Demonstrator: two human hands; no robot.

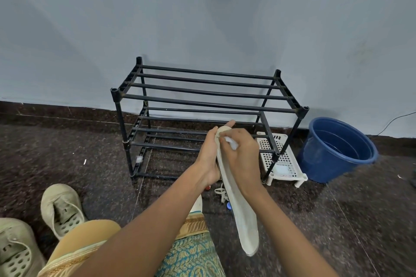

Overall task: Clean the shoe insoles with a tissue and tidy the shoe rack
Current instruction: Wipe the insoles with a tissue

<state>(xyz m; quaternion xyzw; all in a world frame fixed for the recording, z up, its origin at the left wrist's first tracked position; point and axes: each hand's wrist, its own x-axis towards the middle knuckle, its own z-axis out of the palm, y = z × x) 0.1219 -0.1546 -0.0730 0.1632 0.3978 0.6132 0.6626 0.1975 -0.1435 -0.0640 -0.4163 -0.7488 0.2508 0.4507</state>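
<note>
My left hand [208, 155] grips the upper end of a long cream insole [242, 216] from the left and holds it up in front of me. Its lower end hangs free above the floor. My right hand [244, 155] pinches a small white tissue [233, 143] and presses it against the insole near the top. Behind my hands, against the wall, stands the black shoe rack [202, 96], its bars bare. Two beige shoes [62, 208] with their insoles out lie on the floor at the lower left.
A blue bucket [337, 153] stands right of the rack by the wall. A white perforated plastic stand [282, 162] lies at the rack's right foot. Another shoe with laces [221, 193] lies partly hidden under my arms. My knees fill the bottom edge.
</note>
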